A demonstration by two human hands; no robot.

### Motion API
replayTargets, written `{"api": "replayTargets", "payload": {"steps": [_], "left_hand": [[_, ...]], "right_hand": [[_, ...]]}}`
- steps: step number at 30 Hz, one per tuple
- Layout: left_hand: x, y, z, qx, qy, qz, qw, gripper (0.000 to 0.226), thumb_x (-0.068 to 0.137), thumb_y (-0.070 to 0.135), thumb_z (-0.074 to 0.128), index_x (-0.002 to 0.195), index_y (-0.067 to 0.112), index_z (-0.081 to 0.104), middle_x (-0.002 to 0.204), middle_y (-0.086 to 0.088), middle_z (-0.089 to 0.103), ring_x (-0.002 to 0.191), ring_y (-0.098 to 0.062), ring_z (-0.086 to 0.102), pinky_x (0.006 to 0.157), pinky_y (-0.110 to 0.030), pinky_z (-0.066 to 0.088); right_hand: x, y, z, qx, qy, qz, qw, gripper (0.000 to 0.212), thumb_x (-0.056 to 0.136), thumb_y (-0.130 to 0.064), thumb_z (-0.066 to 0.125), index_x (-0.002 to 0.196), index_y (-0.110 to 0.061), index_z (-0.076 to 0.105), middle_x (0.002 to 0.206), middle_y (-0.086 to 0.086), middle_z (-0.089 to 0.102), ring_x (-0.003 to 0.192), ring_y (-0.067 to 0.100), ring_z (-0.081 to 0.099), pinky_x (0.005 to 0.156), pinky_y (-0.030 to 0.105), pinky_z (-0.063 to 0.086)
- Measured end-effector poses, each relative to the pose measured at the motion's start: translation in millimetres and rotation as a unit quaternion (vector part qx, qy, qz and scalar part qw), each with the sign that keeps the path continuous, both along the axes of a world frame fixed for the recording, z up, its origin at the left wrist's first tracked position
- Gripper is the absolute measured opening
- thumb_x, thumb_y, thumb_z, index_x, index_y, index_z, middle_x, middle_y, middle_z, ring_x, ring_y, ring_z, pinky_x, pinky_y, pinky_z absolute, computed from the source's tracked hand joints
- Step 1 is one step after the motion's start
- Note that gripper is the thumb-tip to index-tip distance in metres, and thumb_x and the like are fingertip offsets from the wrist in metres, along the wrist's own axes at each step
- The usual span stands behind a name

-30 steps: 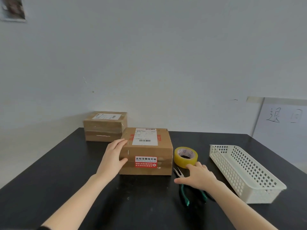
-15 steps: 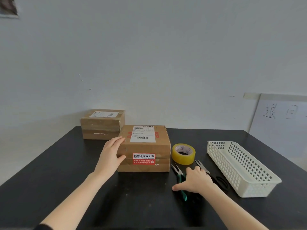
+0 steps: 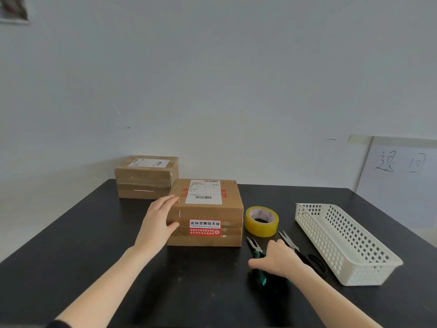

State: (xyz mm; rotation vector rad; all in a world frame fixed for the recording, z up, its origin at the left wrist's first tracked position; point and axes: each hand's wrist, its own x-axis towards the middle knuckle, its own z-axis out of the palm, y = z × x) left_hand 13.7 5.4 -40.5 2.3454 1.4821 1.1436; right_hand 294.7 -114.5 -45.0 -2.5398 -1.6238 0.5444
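Head view: left hand (image 3: 157,223) lay flat-fingered against the box (image 3: 208,209), bracing it; right hand (image 3: 279,261) was curled round the pliers (image 3: 256,250) beneath it, mid-pickup. Next, I'd judge: lift them clear of scissors (image 3: 289,242) just right.

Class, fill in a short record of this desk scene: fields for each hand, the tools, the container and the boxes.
left hand: rests against the near box, on its left side, thumb on front
right hand: curls over the pliers, on their green handles
other tools: scissors right of the pliers; tape roll behind both
container: white basket, far right
second box: far box behind the near box, by the wall
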Motion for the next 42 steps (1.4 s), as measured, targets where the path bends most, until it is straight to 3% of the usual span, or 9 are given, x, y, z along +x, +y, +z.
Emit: {"api": "replayTargets", "payload": {"steps": [4,7,12,19,25,31,34,38,42], "left_hand": [[-0.2,0.3,-0.7,0.002,-0.001,-0.001,1.0,0.068,0.079,0.02,0.076,0.139,0.022,0.044,0.144,0.002,0.043,0.133,-0.018,0.038,0.11,-0.039,0.033],[-0.2,1.1,-1.3,0.005,-0.001,0.0,1.0,0.069,0.078,0.021,0.076,0.139,0.022,0.044,0.144,0.003,0.043,0.133,-0.017,0.038,0.11,-0.038,0.032],[1.5,1.0,-2.1,0.008,0.002,0.0,1.0,0.069,0.078,0.022,0.076,0.139,0.023,0.043,0.144,0.003,0.042,0.133,-0.016,0.038,0.11,-0.037,0.032],[2.1,2.2,-4.6,0.012,-0.002,0.002,1.0,0.069,0.078,0.022,0.076,0.139,0.023,0.044,0.145,0.004,0.042,0.133,-0.016,0.038,0.109,-0.036,0.032],[2.7,2.3,-6.1,0.009,0.0,0.006,1.0,0.07,0.079,0.023,0.075,0.14,0.024,0.042,0.146,0.004,0.04,0.134,-0.016,0.037,0.11,-0.036,0.031],[2.8,2.5,-7.6,-0.001,-0.004,0.006,1.0,0.071,0.08,0.025,0.074,0.141,0.027,0.039,0.147,0.006,0.037,0.135,-0.015,0.035,0.111,-0.035,0.029],[2.2,3.0,-7.4,0.001,-0.002,0.006,1.0,0.07,0.08,0.026,0.073,0.141,0.027,0.039,0.147,0.006,0.037,0.135,-0.014,0.035,0.111,-0.035,0.029],[2.2,2.8,-8.1,0.002,0.002,0.01,1.0,0.07,0.081,0.027,0.073,0.141,0.028,0.038,0.148,0.007,0.037,0.135,-0.014,0.035,0.111,-0.034,0.028],[1.2,4.2,-8.8,0.008,0.002,0.006,1.0,0.069,0.08,0.029,0.074,0.14,0.027,0.04,0.146,0.007,0.038,0.134,-0.013,0.036,0.111,-0.032,0.028]], "right_hand": [[6.1,-0.9,1.4,0.021,0.083,-0.04,0.996,0.053,0.074,-0.065,0.06,0.078,-0.012,0.056,0.088,0.003,0.055,0.075,0.014,0.056,0.056,0.022,0.043],[15.0,1.2,2.6,0.02,0.233,-0.103,0.967,0.056,0.077,-0.059,0.061,0.101,-0.009,0.061,0.1,0.009,0.064,0.089,0.024,0.066,0.067,0.029,0.058],[18.9,-0.6,5.8,0.083,0.485,-0.201,0.847,0.06,0.082,-0.051,0.064,0.114,0.0,0.061,0.104,0.021,0.067,0.085,0.032,0.066,0.07,0.036,0.056],[11.3,-5.2,18.7,0.13,0.621,-0.224,0.74,0.055,0.084,-0.043,0.062,0.116,0.001,0.055,0.102,0.022,0.063,0.083,0.035,0.064,0.067,0.041,0.055],[2.3,-0.7,41.3,0.16,0.724,-0.202,0.639,0.05,0.087,-0.037,0.054,0.122,-0.001,0.052,0.115,0.025,0.057,0.102,0.039,0.059,0.083,0.052,0.054],[-5.8,15.9,65.9,0.172,0.723,-0.136,0.655,0.032,0.082,-0.029,0.059,0.106,-0.007,0.054,0.103,0.018,0.058,0.079,0.031,0.065,0.081,0.053,0.053],[-12.8,22.7,80.1,0.193,0.685,-0.129,0.691,0.027,0.088,-0.029,0.064,0.105,-0.009,0.058,0.107,0.018,0.066,0.093,0.033,0.068,0.084,0.057,0.053],[-21.0,34.4,93.8,0.22,0.605,-0.092,0.76,0.027,0.09,-0.032,0.065,0.111,-0.016,0.061,0.109,0.015,0.071,0.106,0.033,0.066,0.087,0.056,0.054],[-29.3,47.6,101.6,0.253,0.461,-0.032,0.85,0.03,0.09,-0.035,0.065,0.115,-0.019,0.058,0.104,0.011,0.07,0.095,0.026,0.067,0.089,0.046,0.055]]}}
